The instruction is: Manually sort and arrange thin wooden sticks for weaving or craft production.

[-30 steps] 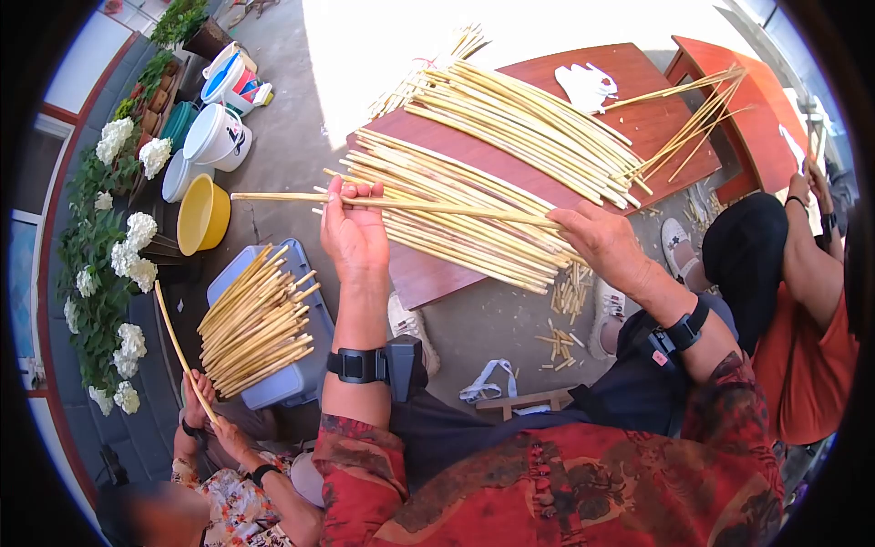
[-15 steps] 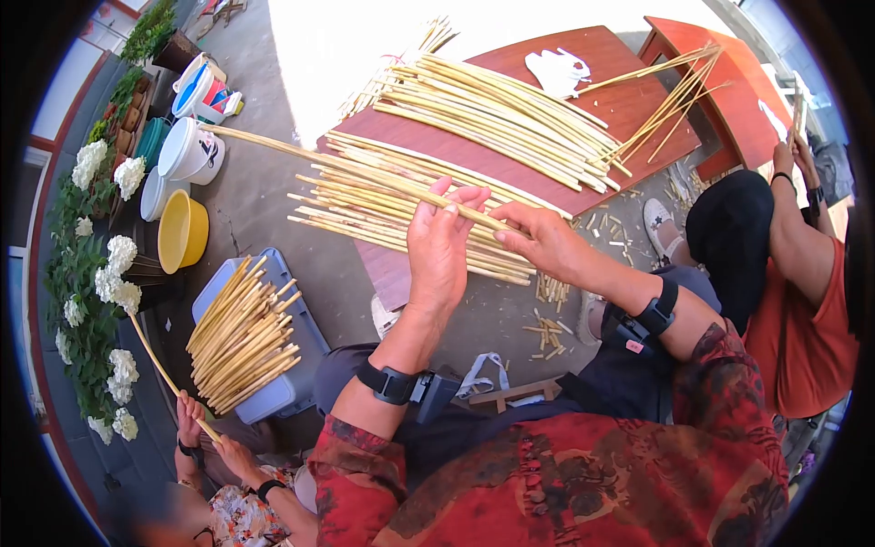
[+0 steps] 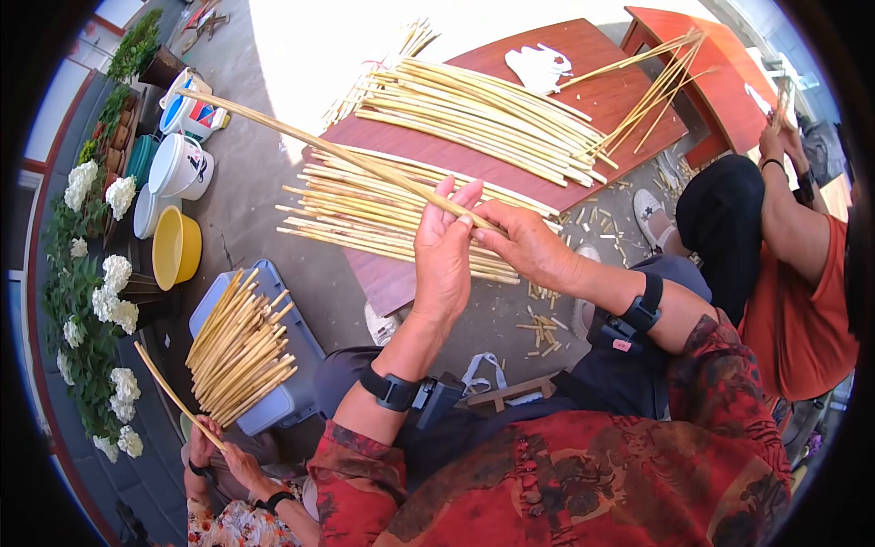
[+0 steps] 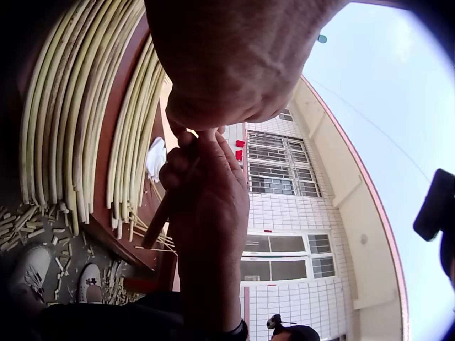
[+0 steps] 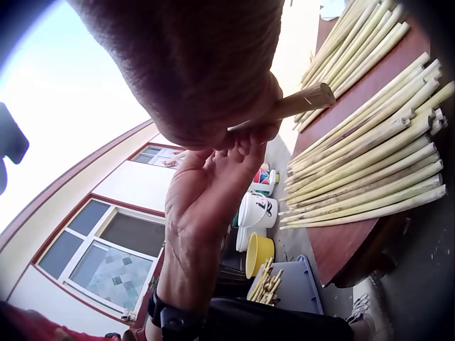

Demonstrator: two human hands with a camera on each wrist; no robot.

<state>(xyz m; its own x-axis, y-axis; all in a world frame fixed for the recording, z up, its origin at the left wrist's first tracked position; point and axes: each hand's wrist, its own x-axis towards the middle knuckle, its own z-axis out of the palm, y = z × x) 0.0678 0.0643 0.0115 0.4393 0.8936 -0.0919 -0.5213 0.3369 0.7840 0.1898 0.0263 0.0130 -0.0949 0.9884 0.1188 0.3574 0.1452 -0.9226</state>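
Observation:
A long pale wooden stick slants from the upper left down to both hands in the head view. My left hand holds it between thumb and raised fingers. Just beside, near the stick's lower end, my right hand pinches it with thumb and forefinger. A cut stick end pokes out past the right hand in the right wrist view. Below the hands, a row of similar sticks lies on the reddish table. A second row of sticks lies farther back on it.
A white glove and thin sticks lie at the table's far right. Short offcuts litter the floor. On the left, a bundle of sticks rests on a grey-blue bin, near a yellow basin. People sit on both sides.
My left hand has slid right along the stick to meet the right hand near its end. The stick has turned from nearly level to slanting toward the upper left.

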